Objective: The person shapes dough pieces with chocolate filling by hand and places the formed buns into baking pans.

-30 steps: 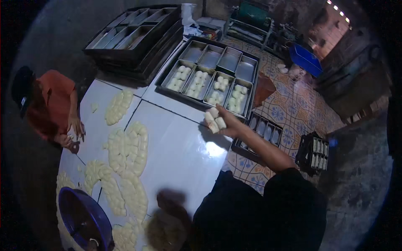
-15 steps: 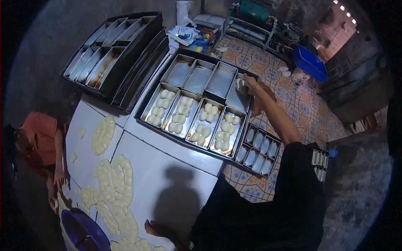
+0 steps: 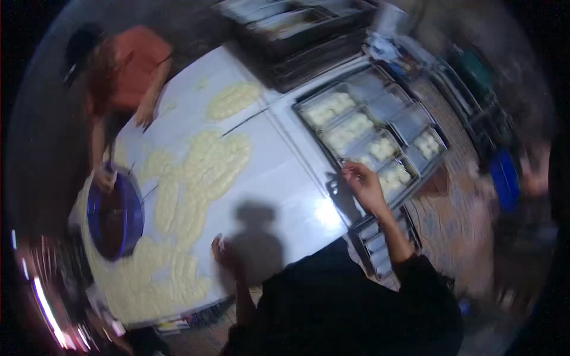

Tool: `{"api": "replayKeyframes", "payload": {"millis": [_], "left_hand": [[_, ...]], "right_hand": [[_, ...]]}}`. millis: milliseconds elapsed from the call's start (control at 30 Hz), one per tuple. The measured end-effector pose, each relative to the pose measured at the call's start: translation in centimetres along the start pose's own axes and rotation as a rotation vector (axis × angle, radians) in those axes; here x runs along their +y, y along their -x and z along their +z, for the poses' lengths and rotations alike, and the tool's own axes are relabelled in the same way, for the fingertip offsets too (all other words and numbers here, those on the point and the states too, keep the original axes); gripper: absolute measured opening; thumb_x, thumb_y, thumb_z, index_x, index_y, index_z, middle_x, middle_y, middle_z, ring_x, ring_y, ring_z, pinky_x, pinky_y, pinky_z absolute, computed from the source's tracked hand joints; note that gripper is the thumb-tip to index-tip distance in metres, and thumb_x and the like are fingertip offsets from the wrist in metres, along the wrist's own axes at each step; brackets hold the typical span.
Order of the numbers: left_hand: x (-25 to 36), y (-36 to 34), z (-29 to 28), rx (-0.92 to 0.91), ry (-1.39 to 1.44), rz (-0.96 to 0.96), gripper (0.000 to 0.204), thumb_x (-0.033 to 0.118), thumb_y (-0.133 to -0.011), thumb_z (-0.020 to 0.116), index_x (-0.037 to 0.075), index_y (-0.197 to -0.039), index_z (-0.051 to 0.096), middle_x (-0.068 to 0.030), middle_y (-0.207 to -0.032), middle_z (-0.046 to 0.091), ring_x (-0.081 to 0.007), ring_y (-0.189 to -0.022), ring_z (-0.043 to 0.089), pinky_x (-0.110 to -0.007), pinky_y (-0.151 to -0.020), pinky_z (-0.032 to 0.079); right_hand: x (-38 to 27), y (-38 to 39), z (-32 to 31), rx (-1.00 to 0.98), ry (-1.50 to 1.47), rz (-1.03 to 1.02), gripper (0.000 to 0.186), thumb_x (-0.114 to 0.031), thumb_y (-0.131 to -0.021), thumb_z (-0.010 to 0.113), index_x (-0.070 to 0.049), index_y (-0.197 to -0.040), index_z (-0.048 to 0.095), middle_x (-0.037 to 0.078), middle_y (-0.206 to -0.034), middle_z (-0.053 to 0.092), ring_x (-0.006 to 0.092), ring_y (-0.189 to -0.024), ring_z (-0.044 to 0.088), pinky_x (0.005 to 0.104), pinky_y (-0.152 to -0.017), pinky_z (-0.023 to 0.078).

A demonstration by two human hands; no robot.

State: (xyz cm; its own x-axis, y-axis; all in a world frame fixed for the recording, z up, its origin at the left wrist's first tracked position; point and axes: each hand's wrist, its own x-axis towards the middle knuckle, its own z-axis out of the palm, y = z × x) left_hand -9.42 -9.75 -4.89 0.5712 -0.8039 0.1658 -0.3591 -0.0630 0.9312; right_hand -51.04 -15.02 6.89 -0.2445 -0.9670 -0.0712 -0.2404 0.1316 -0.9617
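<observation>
My right hand (image 3: 363, 185) is over the near edge of a dark tray rack (image 3: 338, 155), fingers loosely apart, with no dough seen in it. Beneath and beside it, metal loaf tins hold pale dough balls (image 3: 395, 178). One far-row tin at the right end also has dough balls (image 3: 427, 145); the other far-row tins (image 3: 409, 121) look bare. My left hand (image 3: 225, 254) hovers over the white tabletop (image 3: 285, 178), half curled with fingers apart and nothing visible in it. Close by on its left lie many dough pieces (image 3: 202, 172). Motion smears the fingers of both hands.
Across the table a person in an orange shirt (image 3: 133, 65) has one hand in a purple basin (image 3: 142, 228). Stacked dark tins (image 3: 297, 53) stand at the back. More tins (image 3: 377, 243) lie below the table's right edge. A blue crate (image 3: 504, 178) is farther right.
The view has swung left. My right hand has left the far-row end tin and come back to the near side; dough now lies in that tin. The other person's hand has moved into the basin.
</observation>
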Motion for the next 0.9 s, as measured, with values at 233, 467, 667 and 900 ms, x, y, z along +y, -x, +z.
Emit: {"api": "replayKeyframes", "payload": {"millis": [233,467,667,900], "left_hand": [[7.6,2.0,-7.3,0.262,0.09,-0.028,0.022,0.013,-0.09,0.048,-0.001,-0.105,0.057,-0.0145,-0.102,0.062,-0.025,-0.102,0.057,-0.035,-0.09,0.043],[-0.7,5.7,-17.9,0.584,-0.09,-0.126,0.038,0.005,-0.082,0.049,-0.001,-0.12,0.051,-0.0176,-0.116,0.057,-0.0295,-0.109,0.054,-0.039,-0.095,0.039],[1.3,2.9,-17.2,-0.019,-0.811,0.229,0.053,-0.002,-0.079,0.048,0.0,-0.131,0.043,-0.018,-0.13,0.048,-0.0383,-0.124,0.042,-0.04,-0.103,0.033],[7.6,0.8,-13.9,0.018,-0.139,0.086,0.039,0.005,-0.082,0.06,0.001,-0.12,0.056,-0.0188,-0.125,0.054,-0.0332,-0.121,0.046,-0.038,-0.103,0.033]], "right_hand": [[-7.0,8.3,24.3,-0.972,0.115,-0.231,0.029,-0.006,-0.085,0.058,-0.003,-0.114,0.059,0.012,-0.108,0.062,0.017,-0.087,0.061,0.0291,-0.076,0.05],[-5.2,14.0,38.8,-1.161,0.218,-0.884,0.042,-0.009,-0.077,0.066,-0.006,-0.118,0.057,0.015,-0.107,0.06,0.0323,-0.09,0.057,0.0403,-0.085,0.045],[-4.9,14.7,39.0,-1.249,0.248,-0.778,0.028,-0.007,-0.07,0.072,-0.005,-0.094,0.057,0.006,-0.087,0.059,0.0263,-0.087,0.057,0.0382,-0.075,0.048],[-9.5,9.2,30.8,-0.997,-0.263,-0.17,0.024,-0.004,-0.08,0.068,-0.001,-0.103,0.06,0.01,-0.117,0.052,0.0163,-0.102,0.055,0.0287,-0.086,0.049]]}}
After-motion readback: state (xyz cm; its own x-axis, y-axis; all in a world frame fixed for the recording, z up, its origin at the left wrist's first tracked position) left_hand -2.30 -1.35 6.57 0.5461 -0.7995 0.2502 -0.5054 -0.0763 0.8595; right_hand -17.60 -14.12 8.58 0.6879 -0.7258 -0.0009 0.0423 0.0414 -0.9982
